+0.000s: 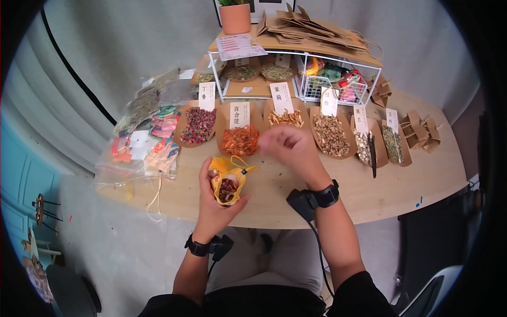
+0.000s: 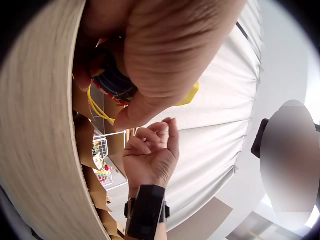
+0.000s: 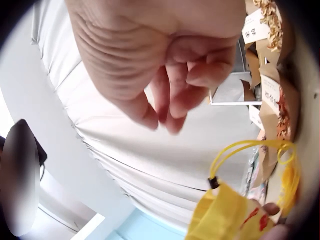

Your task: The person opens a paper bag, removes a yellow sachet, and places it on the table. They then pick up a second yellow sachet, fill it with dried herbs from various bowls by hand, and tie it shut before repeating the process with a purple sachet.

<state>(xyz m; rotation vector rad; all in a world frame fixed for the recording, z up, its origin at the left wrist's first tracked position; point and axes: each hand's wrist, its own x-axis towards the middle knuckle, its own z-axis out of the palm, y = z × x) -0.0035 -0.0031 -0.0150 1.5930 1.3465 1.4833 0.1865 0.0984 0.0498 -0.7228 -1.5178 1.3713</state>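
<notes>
My left hand grips a small yellow drawstring pouch, fingers on one side and thumb on the other. The pouch's mouth is spread wide, showing brown and reddish dried bits inside. Its yellow cord with a black toggle loops out over the top in the right wrist view. Raised above the table, my right hand has loosely curled fingers with nothing visible between them. It is nearest to the paper tray of orange dried petals and the tray of pale yellowish dried pieces, overlapping their edges in the head view.
A tray of dark red buds stands left; trays of brown chips, whitish pieces and green herbs stand right, with black tongs. Plastic bags of fabric pouches lie far left. Behind, a white-framed shelf carries folded paper bags.
</notes>
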